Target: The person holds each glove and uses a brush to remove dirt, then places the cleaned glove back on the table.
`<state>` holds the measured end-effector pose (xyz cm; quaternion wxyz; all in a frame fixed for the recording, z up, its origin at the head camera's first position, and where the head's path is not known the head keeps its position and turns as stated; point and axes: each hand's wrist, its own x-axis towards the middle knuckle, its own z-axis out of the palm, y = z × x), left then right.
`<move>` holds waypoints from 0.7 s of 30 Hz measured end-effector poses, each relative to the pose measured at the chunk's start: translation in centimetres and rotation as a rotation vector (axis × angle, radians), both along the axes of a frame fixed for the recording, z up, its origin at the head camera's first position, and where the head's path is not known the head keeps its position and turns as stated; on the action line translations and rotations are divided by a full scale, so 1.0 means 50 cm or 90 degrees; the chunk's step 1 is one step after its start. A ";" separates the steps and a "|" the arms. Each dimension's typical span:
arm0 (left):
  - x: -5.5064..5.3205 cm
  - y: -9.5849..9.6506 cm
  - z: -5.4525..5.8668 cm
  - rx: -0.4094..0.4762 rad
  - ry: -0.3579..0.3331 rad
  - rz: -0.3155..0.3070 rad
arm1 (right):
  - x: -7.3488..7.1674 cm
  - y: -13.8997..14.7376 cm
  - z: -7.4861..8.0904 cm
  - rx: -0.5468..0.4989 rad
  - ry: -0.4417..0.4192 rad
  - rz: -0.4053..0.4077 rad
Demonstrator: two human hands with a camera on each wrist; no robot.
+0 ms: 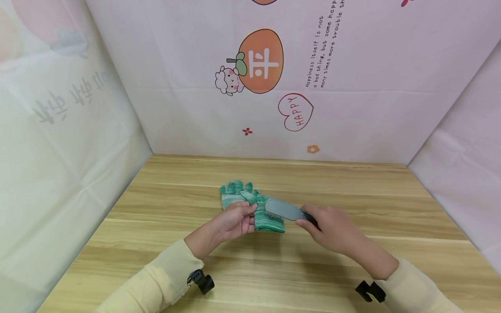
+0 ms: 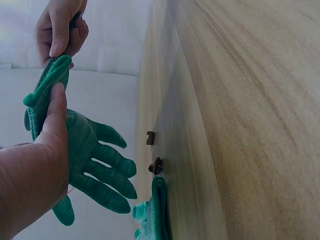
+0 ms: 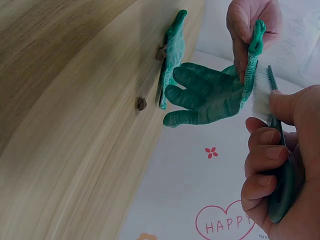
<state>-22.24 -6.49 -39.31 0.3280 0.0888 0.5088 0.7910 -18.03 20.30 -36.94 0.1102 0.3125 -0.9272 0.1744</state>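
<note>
My left hand (image 1: 236,221) grips a green knitted glove (image 1: 270,221) by its cuff, thumb on one face and fingers behind. In the left wrist view the glove's fingers (image 2: 107,157) dangle spread out above the table. My right hand (image 1: 328,224) holds a brush (image 1: 283,209) by its dark handle, fingers curled round it. Its back is grey in the head view, and the pale bristles (image 3: 261,95) face the glove's cuff, right at its surface. A second green glove (image 1: 231,198) lies on the table just beyond the held one.
The wooden table (image 1: 172,208) meets a white printed cloth (image 1: 188,121) at its back edge, with cloth at both sides too. Two small brown objects (image 2: 156,166) stand on the table near the lying glove in the wrist views.
</note>
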 end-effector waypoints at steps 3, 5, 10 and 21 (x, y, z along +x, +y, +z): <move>0.000 0.000 0.000 0.000 0.000 -0.001 | -0.002 0.008 -0.003 -0.005 -0.022 -0.015; 0.000 -0.001 -0.002 0.001 0.003 -0.001 | -0.003 0.013 -0.005 -0.008 -0.036 -0.024; -0.001 -0.005 -0.006 0.001 0.005 0.000 | -0.007 0.024 -0.011 -0.016 -0.059 -0.039; -0.002 -0.008 -0.002 -0.007 0.000 0.006 | -0.012 0.032 -0.003 0.007 -0.050 -0.053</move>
